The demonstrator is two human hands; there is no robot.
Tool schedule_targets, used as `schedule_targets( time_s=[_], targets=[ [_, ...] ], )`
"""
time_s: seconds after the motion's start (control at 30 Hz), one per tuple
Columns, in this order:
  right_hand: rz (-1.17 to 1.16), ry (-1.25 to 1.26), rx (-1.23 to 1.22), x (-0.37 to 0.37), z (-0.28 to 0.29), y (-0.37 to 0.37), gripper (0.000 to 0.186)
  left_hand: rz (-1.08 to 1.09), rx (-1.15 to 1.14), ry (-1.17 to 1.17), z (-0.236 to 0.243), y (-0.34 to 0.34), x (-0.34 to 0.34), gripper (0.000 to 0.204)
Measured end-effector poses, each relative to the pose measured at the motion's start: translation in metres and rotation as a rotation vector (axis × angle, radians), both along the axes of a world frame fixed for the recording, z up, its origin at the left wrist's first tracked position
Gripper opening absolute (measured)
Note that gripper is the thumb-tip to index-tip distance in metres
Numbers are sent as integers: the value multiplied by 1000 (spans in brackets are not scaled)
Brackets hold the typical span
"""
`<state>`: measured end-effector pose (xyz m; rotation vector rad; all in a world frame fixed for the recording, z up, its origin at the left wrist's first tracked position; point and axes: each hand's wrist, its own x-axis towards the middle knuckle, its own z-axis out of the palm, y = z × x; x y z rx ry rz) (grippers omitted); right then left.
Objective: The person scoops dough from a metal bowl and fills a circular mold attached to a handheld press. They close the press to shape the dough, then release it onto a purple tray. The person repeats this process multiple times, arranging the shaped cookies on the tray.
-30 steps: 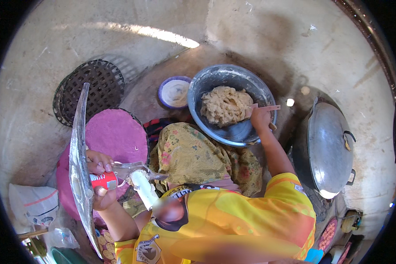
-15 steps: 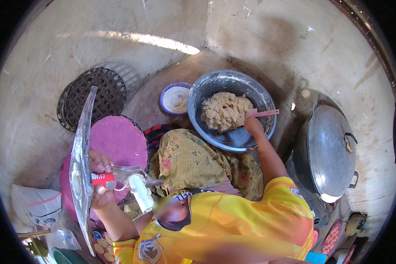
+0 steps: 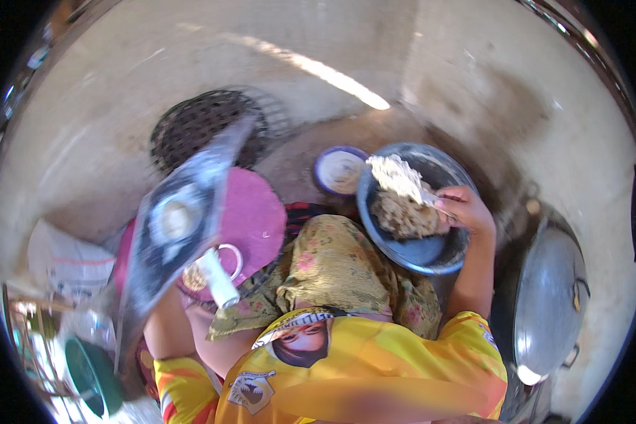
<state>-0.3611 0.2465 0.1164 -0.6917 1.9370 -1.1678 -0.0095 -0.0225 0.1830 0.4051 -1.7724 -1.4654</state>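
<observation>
My right hand grips a spatula above a large blue-grey basin. A thick lump of pale dough is on the spatula's end. More dough lies in the basin. On the left my arm reaches up to a long, translucent flat piece with a round whitish middle, held tilted in the air; it hides my left hand's fingers. Beneath its lower right side a white tube with a white ring is over the pink round surface.
A purple-rimmed bowl of white powder stands left of the basin. A dark woven basket is by the wall. To the right is a big lidded metal pot. At lower left are a white sack and a green tub.
My right hand has lifted the spatula from the dough with a lump on it. The flat piece has turned its broad face into view, covering my left hand and the red cylinder. The view has shifted.
</observation>
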Motion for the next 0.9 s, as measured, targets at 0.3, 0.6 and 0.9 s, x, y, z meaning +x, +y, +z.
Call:
schedule_targets(
  time_s=[0.3,0.6,0.9],
  targets=[
    [654,1337,-496,135,123,-147,18,433,-973,-434,-29,6,21,30],
    [975,1941,-860,250,86,-198,11,304,-43,-172,-95,-14,79,38],
    [753,1704,-810,222,122,-194,13,238,496,-54,-98,-29,115,39]
  ],
)
